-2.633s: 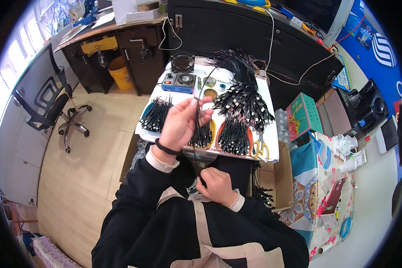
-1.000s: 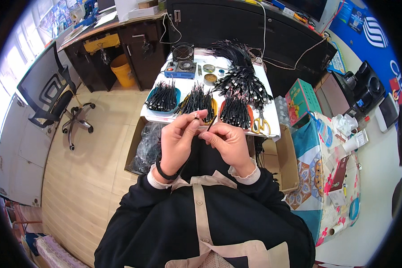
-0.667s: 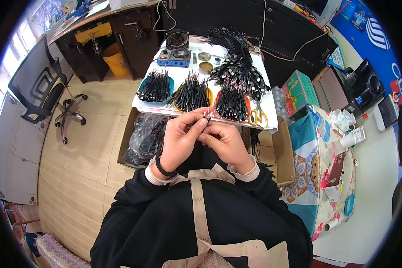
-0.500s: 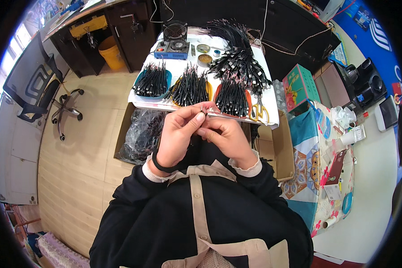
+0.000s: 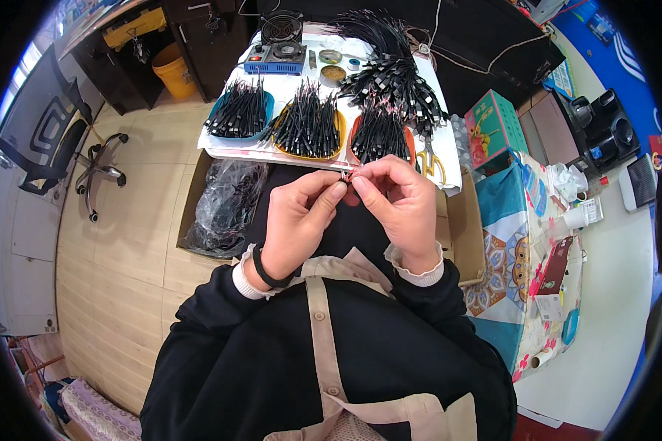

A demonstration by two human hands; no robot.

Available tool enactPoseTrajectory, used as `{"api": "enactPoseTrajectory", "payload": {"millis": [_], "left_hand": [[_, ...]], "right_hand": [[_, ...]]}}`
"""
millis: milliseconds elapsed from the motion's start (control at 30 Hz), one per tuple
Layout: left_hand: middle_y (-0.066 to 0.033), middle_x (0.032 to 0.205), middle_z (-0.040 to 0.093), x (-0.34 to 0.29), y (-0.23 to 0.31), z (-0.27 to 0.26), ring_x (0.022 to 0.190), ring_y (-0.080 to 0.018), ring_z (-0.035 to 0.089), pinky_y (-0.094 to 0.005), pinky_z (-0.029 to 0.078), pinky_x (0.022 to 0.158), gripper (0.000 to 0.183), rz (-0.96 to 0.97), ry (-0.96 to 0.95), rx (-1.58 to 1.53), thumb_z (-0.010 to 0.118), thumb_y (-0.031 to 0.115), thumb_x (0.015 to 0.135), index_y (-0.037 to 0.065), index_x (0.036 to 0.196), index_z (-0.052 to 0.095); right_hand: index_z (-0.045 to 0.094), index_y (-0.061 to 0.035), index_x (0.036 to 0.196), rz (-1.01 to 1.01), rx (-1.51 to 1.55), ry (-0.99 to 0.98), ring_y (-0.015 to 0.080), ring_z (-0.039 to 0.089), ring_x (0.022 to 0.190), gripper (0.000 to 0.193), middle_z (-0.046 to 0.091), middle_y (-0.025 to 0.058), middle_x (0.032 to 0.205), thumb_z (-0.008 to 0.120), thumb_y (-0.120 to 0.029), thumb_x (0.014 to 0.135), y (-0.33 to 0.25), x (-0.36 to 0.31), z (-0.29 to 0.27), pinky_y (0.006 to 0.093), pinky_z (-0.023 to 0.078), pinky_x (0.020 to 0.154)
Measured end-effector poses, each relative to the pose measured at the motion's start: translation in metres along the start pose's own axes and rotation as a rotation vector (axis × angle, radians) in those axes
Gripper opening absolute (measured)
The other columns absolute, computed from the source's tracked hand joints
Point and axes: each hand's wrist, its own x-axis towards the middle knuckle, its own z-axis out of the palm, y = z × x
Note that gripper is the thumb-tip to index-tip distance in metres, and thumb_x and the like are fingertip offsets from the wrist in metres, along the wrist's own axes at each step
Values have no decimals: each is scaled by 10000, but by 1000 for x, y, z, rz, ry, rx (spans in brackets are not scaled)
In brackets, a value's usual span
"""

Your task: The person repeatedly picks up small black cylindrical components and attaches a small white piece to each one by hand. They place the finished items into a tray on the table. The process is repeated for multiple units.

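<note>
My left hand (image 5: pixel 298 213) is closed, its thumb and forefinger pinching the end of a thin black cable (image 5: pixel 346 177) with fine red and white wires. At the same spot my right hand (image 5: pixel 403 209) pinches the fine wires between thumb and forefinger. Most of that cable is hidden by the fingers. Beyond the hands, short black cables (image 5: pixel 239 110) fill a blue tray (image 5: pixel 270 105). Similar cables (image 5: pixel 307 125) lie in a yellow tray (image 5: pixel 341 126), and others (image 5: pixel 379 132) in an orange-red tray (image 5: pixel 410 145). Gold-handled scissors (image 5: pixel 432 167) lie by the table's front edge.
On the white table (image 5: pixel 232 149) stand a small blue device with a fan (image 5: pixel 276 55), round tins (image 5: pixel 332 75) and a spool (image 5: pixel 354 65). A big cable bundle (image 5: pixel 393 88) lies behind. Below are a bag-filled carton (image 5: pixel 228 206) and another carton (image 5: pixel 463 239).
My right hand has shifted right and up, its fingers now on the wires from the other side. The view has moved slightly, and the wire end sits a little farther from the trays.
</note>
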Motion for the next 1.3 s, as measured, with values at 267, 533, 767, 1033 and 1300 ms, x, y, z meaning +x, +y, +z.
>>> {"api": "enactPoseTrajectory", "payload": {"millis": [267, 533, 767, 1033, 1300], "left_hand": [[-5, 714, 627, -4, 2, -4, 577, -4, 447, -162, 313, 504, 142, -73, -45, -215, 586, 83, 967, -28, 982, 672], [-5, 698, 600, -5, -2, -7, 546, -7, 394, -165, 266, 484, 158, -131, -108, -404, 561, 99, 979, -24, 962, 657], [-37, 732, 608, -2, 0, -25, 598, -53, 484, -178, 318, 512, 150, -318, -343, -442, 573, 79, 966, -50, 941, 646], [-14, 712, 612, -3, 4, -24, 614, -40, 505, -166, 335, 523, 150, -302, -356, -299, 577, 90, 970, -32, 968, 665], [4, 739, 628, -4, 5, -29, 664, -31, 528, -185, 425, 583, 153, -238, -366, -139, 601, 92, 962, -38, 995, 676]], "right_hand": [[650, 14, 962, 18, 291, -16, 79, 621, 802, 71, 646, 29, 870, 666, -29, 907, 12, -7, 3, 208, 485, 707], [585, 8, 1001, 229, 789, -72, 155, 621, 861, 90, 621, 73, 930, 598, -54, 938, 30, -12, 14, 278, 520, 770], [570, -7, 1041, 416, 837, -234, 104, 595, 843, 148, 585, 39, 984, 618, -58, 911, 17, -8, 1, 259, 497, 797], [564, -8, 1013, 447, 996, -335, 113, 600, 837, 119, 589, 46, 980, 601, -81, 927, 37, -8, -2, 263, 507, 770], [525, -26, 994, 527, 816, -314, 83, 549, 802, 189, 527, 41, 930, 621, -174, 928, 25, -9, 0, 224, 473, 719]]}}
